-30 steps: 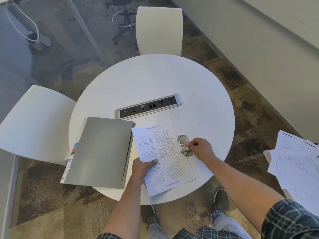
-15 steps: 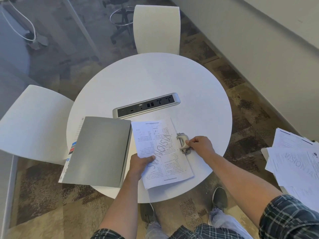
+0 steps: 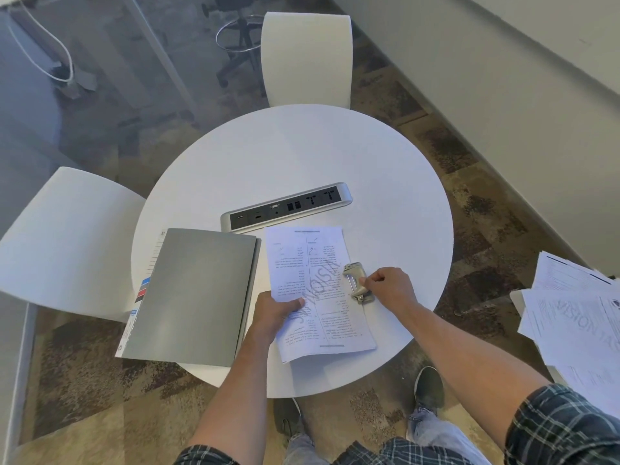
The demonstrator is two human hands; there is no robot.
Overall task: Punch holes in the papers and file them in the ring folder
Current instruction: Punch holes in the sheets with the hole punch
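A small stack of printed papers [image 3: 315, 290] is observed at lower centre of the frame, lying on the round white table [image 3: 302, 156], its near end overhanging the table edge slightly. The left hand [image 3: 275, 313] is seen gripping the sheets at their lower left side, thumb curled on top, fingers hidden beneath. The metal hole punch [image 3: 356, 282] is seated against the right long edge of the sheets; the right hand [image 3: 389, 288] is closed on its lever, fingers curled. Whether the paper edge is fully inside the slot cannot be told.

The papers are judged light, thin and limp; sagging and fanning are expected if only one corner is held, so a broad pinch close to the edge is advised. The punch is judged rigid, small and liable to slide on the smooth top. The grey ring folder [image 3: 198, 297], closed, lies just left of the papers. More sheets [image 3: 577, 317] are noted at right of frame.
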